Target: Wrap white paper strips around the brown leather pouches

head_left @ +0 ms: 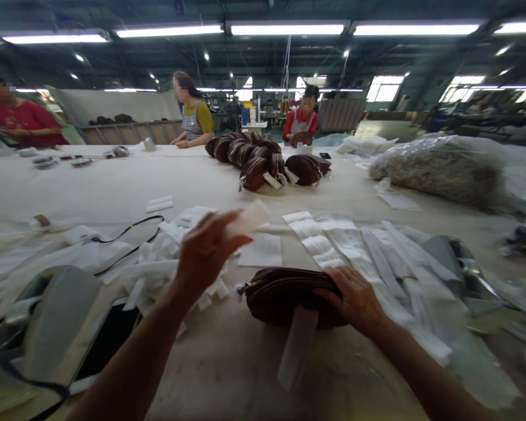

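Observation:
My left hand (210,248) is raised over the table and pinches a small white, translucent strip (249,219), blurred by motion. My right hand (355,295) grips the right end of a dark brown zippered bag (280,292), thumb on the near side and fingers over the top. A gold zipper runs along the bag's upper edge, its pull wrapped in white at the left end. Another white strip (298,345) hangs from the bag's near side down to the table. Just behind the bag lies a flat white sheet (260,250).
Finished-looking brown bags (254,155) are bunched farther back. White strips (328,240) lie right of centre, loose white pieces left. A grey tape dispenser (61,310) and a black phone (107,339) are at left, another dispenser (449,257) at right. Several people work across the table.

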`<state>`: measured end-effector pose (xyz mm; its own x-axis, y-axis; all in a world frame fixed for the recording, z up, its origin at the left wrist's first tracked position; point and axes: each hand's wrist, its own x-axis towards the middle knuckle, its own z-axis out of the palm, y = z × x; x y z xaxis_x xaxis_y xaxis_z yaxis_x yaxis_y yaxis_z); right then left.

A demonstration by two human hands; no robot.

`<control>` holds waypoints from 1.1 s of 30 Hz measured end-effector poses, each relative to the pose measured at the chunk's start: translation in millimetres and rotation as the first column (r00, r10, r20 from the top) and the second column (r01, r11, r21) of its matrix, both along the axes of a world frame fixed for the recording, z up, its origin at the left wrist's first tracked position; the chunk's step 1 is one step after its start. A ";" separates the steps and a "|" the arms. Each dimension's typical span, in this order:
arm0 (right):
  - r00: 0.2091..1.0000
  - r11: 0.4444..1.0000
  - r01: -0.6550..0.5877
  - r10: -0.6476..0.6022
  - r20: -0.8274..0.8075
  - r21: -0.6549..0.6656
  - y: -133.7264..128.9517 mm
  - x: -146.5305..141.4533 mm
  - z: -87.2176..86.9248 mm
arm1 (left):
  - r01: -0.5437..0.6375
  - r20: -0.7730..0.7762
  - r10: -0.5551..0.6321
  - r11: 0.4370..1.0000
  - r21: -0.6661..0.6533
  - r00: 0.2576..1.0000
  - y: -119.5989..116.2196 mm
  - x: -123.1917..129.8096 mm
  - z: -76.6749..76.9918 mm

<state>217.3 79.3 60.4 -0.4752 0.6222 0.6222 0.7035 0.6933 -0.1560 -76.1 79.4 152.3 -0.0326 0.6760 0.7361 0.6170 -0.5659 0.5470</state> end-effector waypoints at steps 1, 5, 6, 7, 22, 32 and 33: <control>1.000 1.000 0.002 -0.002 -0.016 -0.030 -0.4 0.0 0.1 | 0.102 -0.142 -0.106 0.994 -0.033 0.984 -4.0 18.7 -4.9; 0.980 0.981 0.046 -0.081 -0.181 -0.187 -1.5 3.2 0.4 | 0.315 -0.456 -0.373 0.928 -0.201 0.808 -7.1 74.0 -29.5; 0.968 0.968 0.046 -0.104 -0.230 -0.245 -1.8 4.8 0.9 | 0.327 -0.498 -0.397 0.918 -0.225 0.771 -5.6 81.1 -34.5; 0.954 0.952 0.029 -0.117 -0.276 -0.304 -2.2 6.6 1.8 | 0.326 -0.525 -0.403 0.915 -0.236 0.750 -3.7 85.7 -38.1; 0.810 0.902 -0.222 -0.041 -0.586 -0.370 -6.0 11.1 10.8 | 0.272 -0.669 -0.296 0.952 -0.144 0.682 -5.7 108.4 -41.7; 0.805 0.812 -0.335 -0.017 -0.593 -0.477 -4.1 25.5 20.1 | 0.142 -0.744 0.028 0.976 0.164 0.667 -19.8 86.3 -66.5; 0.810 0.810 -0.340 -0.005 -0.586 -0.477 -4.3 25.9 20.8 | 0.139 -0.739 0.031 0.976 0.168 0.673 -20.1 86.6 -67.5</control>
